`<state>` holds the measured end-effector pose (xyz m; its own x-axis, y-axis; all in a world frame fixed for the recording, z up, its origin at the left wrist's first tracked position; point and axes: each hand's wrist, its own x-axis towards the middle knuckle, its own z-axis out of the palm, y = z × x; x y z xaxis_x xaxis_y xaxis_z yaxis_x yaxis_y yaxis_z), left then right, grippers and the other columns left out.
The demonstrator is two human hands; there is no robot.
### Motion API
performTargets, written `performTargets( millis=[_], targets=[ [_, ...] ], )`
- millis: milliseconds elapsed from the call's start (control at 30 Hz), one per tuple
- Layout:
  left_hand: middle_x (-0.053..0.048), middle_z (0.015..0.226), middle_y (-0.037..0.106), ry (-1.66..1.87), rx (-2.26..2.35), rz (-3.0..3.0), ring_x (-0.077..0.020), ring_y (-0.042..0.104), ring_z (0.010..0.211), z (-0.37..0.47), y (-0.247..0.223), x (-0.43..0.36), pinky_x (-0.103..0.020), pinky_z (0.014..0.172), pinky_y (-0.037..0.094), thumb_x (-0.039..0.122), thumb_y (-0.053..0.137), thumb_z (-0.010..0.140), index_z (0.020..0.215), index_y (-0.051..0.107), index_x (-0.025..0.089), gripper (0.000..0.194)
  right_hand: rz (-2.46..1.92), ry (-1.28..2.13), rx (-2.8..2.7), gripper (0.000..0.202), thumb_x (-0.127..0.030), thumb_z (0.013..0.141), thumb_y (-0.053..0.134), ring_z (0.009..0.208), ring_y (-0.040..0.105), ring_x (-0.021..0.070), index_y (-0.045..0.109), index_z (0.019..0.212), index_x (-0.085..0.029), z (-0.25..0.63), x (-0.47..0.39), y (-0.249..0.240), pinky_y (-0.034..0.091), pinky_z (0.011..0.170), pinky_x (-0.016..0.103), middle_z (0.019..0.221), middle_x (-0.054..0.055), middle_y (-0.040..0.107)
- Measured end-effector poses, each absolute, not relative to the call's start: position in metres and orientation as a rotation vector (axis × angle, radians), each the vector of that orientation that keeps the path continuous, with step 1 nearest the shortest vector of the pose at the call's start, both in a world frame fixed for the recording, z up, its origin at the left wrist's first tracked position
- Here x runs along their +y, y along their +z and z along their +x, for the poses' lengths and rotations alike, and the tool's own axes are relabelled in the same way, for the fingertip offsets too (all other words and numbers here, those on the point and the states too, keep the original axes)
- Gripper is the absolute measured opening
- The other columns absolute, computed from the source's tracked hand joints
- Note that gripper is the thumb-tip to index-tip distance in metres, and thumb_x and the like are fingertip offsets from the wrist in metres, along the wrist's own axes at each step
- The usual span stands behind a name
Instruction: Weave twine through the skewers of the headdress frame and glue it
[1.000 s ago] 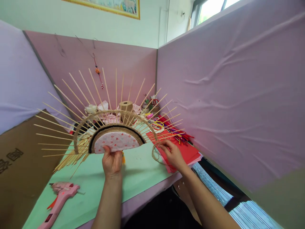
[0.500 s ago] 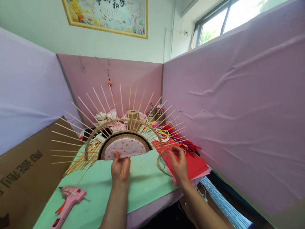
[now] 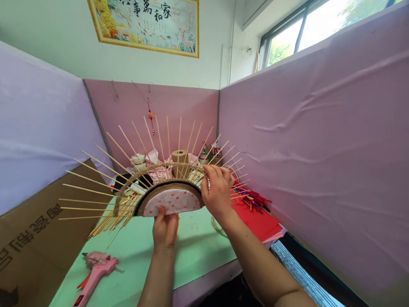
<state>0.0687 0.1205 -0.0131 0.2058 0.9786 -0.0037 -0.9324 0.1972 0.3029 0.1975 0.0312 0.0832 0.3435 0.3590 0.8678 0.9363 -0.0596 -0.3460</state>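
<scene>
My left hand (image 3: 165,228) grips the lower edge of a half-round fan-shaped frame, thumb on its white fabric centre with pink dots (image 3: 172,201). A black band and a tan band border that centre, and thin wooden sticks (image 3: 123,138) spread out from it like rays. A twine band (image 3: 136,175) is woven through the sticks in an arc. My right hand (image 3: 219,187) is closed at the right end of this arc, fingers bent over the twine and sticks; its fingertips are partly hidden. Below it hangs a loose loop of twine (image 3: 217,228).
A pink glue gun (image 3: 99,268) lies on the green tabletop (image 3: 191,251) at the front left. Behind the frame stand a twine spool (image 3: 179,156) and loose sticks (image 3: 110,219). Red sheets (image 3: 255,221) lie on the right; a cardboard box (image 3: 35,238) leans on the left.
My right hand has moved up and left from beside the twine loop onto the right end of the woven arc. My left hand still holds the frame, which has turned slightly.
</scene>
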Motion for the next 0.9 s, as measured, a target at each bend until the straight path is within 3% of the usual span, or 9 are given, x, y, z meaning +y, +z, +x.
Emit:
performTargets(
  millis=[167,367,533,733,800,900],
  targets=[
    [0.001,0.107,0.071,1.359,0.211,0.242,-0.0134,0.059,0.114,0.070,-0.009,0.118,-0.036,0.107,0.040,0.016,0.044,0.093,0.111,0.063,0.029,0.029,-1.620,-0.725,-1.208,0.029,-0.018,0.087,0.048,0.108,0.046,0.0246,0.058,0.114,-0.023,0.201,0.038,0.084,0.029,0.091,0.040,0.115,0.005,0.065],
    [-0.002,0.116,0.068,1.365,0.138,0.278,-0.0150,0.057,0.117,0.072,-0.018,0.121,-0.038,0.111,0.034,0.018,0.055,0.089,0.115,0.061,0.028,0.029,-1.618,-0.752,-1.239,0.029,-0.016,0.086,0.047,0.108,0.046,0.0247,0.060,0.112,-0.023,0.200,0.040,0.082,0.030,0.091,0.040,0.114,0.006,0.065],
    [-0.001,0.111,0.070,1.354,0.185,0.258,-0.0139,0.060,0.113,0.071,-0.015,0.118,-0.034,0.107,0.040,0.018,0.053,0.090,0.109,0.064,0.026,0.023,-1.590,-0.721,-1.291,0.030,-0.015,0.087,0.048,0.107,0.047,0.0236,0.060,0.112,-0.023,0.199,0.041,0.080,0.029,0.095,0.041,0.115,0.006,0.064],
    [0.001,0.108,0.071,1.346,0.202,0.228,-0.0122,0.061,0.110,0.069,-0.009,0.115,-0.034,0.102,0.045,0.015,0.047,0.092,0.106,0.064,0.029,0.026,-1.330,-0.706,-1.139,0.028,-0.015,0.087,0.046,0.109,0.050,0.0224,0.057,0.113,-0.020,0.207,0.022,0.076,0.037,0.095,0.041,0.112,0.010,0.058],
    [0.000,0.110,0.070,1.345,0.180,0.215,-0.0128,0.061,0.111,0.069,-0.008,0.115,-0.034,0.103,0.044,0.016,0.047,0.092,0.107,0.064,0.028,0.026,-1.223,-0.603,-1.130,0.020,-0.015,0.086,0.047,0.102,0.054,0.0211,0.058,0.103,-0.019,0.203,0.009,0.057,0.042,0.090,0.039,0.103,0.009,0.060],
    [-0.003,0.110,0.070,1.321,0.196,0.191,-0.0141,0.062,0.111,0.069,-0.004,0.116,-0.034,0.103,0.044,0.018,0.046,0.093,0.110,0.064,0.025,0.026,-1.194,-0.233,-1.245,0.006,-0.019,0.084,0.052,0.074,0.057,0.0162,0.058,0.086,-0.020,0.194,-0.008,0.008,0.047,0.069,0.029,0.078,0.002,0.060]
  ],
)
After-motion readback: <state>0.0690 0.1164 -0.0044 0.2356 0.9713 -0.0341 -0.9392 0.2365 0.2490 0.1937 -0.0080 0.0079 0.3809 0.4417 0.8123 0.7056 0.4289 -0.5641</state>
